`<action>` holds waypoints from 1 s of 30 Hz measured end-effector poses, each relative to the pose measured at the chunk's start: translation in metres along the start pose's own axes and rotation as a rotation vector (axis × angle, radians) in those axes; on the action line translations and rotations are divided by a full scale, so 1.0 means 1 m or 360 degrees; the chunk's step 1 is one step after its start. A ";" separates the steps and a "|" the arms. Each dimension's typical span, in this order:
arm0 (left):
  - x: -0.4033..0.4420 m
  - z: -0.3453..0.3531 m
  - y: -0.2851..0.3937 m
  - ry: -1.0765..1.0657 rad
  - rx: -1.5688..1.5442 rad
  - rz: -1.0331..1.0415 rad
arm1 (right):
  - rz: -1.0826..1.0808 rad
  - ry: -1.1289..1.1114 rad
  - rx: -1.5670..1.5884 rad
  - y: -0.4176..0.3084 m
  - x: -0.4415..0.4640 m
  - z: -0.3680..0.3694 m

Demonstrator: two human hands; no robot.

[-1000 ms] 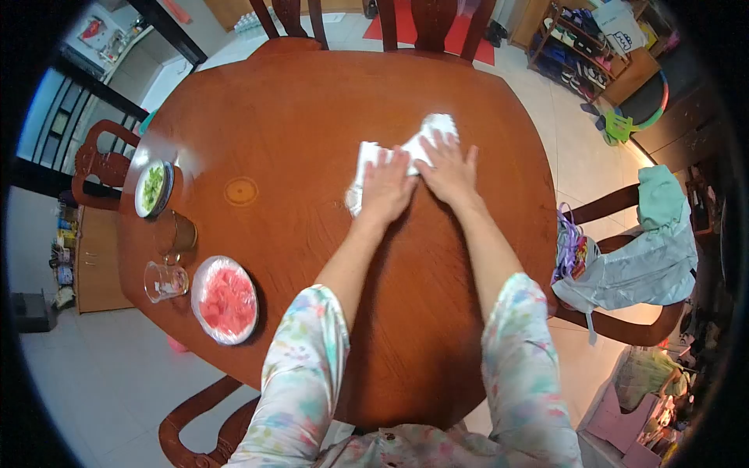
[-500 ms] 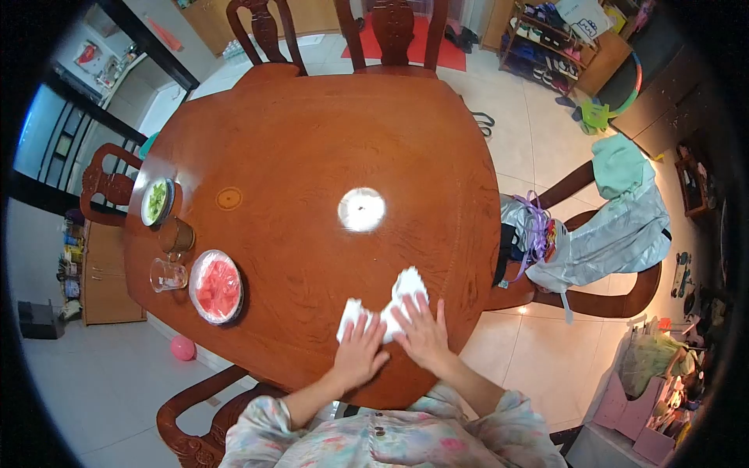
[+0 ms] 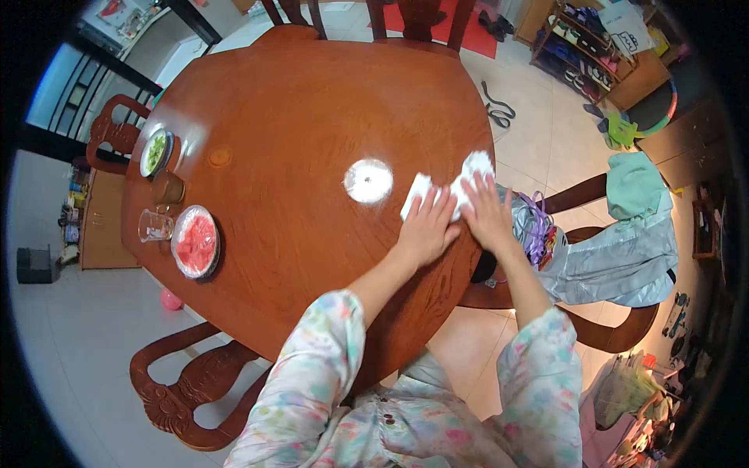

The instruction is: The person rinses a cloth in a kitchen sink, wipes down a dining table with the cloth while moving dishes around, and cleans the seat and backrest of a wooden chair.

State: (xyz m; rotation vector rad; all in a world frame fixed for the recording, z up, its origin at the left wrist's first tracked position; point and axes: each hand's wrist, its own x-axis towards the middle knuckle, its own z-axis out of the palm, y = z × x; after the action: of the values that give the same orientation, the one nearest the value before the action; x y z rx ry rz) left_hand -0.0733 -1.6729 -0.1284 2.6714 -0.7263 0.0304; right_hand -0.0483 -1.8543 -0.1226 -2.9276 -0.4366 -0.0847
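Left hand (image 3: 425,232): flat on white cloth (image 3: 476,164), centre-right
Right hand (image 3: 488,217): likewise flat
Wooden table (image 3: 296,156): apparently being wiped; next stroke needs even pressure

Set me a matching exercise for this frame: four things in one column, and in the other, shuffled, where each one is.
Things
1. White cloth
2. Pink ball
3. Mint-green cloth
4. Clear cup

Places
A. Hanging on a chair
B. Beside the plate of red food
C. On the floor
D. Under the fingers of the left hand and right hand

Right pairs: 1-D, 2-C, 3-A, 4-B.
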 end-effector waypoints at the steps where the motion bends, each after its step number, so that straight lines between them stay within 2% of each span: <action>1: 0.022 -0.003 -0.002 -0.0077 0.0001 -0.0079 | 0.0106 -0.0050 0.0048 0.003 0.016 -0.004; 4: 0.038 -0.010 -0.006 -0.0145 -0.0018 -0.0239 | 0.0260 -0.0023 0.0049 -0.002 0.033 0.003; 7: 0.018 -0.017 -0.012 -0.0193 -0.0021 -0.0363 | 0.0244 -0.0008 -0.0040 -0.023 0.025 0.012; 10: -0.025 -0.027 -0.024 -0.0123 -0.0027 -0.0491 | 0.0126 -0.0183 -0.0068 -0.062 0.018 0.009; 12: -0.064 -0.027 -0.027 -0.0017 -0.0036 -0.0610 | 0.0047 -0.0292 0.0028 -0.094 0.005 0.000; 17: -0.161 -0.022 0.008 0.0267 -0.0050 -0.0816 | -0.0271 -0.0059 0.0342 -0.138 -0.059 0.022; 20: -0.205 -0.012 0.044 0.0325 -0.0061 -0.0961 | -0.0486 0.0176 0.0556 -0.152 -0.105 0.032; 24: -0.264 0.008 0.094 0.0799 -0.0045 -0.0988 | -0.0708 0.0344 0.0793 -0.172 -0.177 0.035; 25: -0.273 0.011 0.107 0.0933 -0.0006 -0.1011 | -0.0671 0.0247 0.0819 -0.178 -0.193 0.026; 27: -0.288 0.022 0.124 0.1075 -0.0176 -0.1162 | -0.0645 0.0023 0.0874 -0.183 -0.213 0.014; 28: -0.288 0.024 0.129 0.1236 -0.0296 -0.1197 | -0.0467 -0.0102 0.1066 -0.187 -0.218 0.007; 29: -0.283 0.027 0.136 0.1358 -0.0700 -0.1523 | -0.0285 -0.0232 0.1249 -0.190 -0.222 0.000; 30: -0.277 0.021 0.145 0.1524 -0.1236 -0.1582 | -0.0095 -0.0371 0.1425 -0.191 -0.226 -0.007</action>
State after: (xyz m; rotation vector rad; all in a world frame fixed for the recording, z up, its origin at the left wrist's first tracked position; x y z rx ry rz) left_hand -0.3862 -1.6617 -0.1304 1.6663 0.7455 0.5680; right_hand -0.3204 -1.7399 -0.1019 -2.0439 -0.4429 0.3552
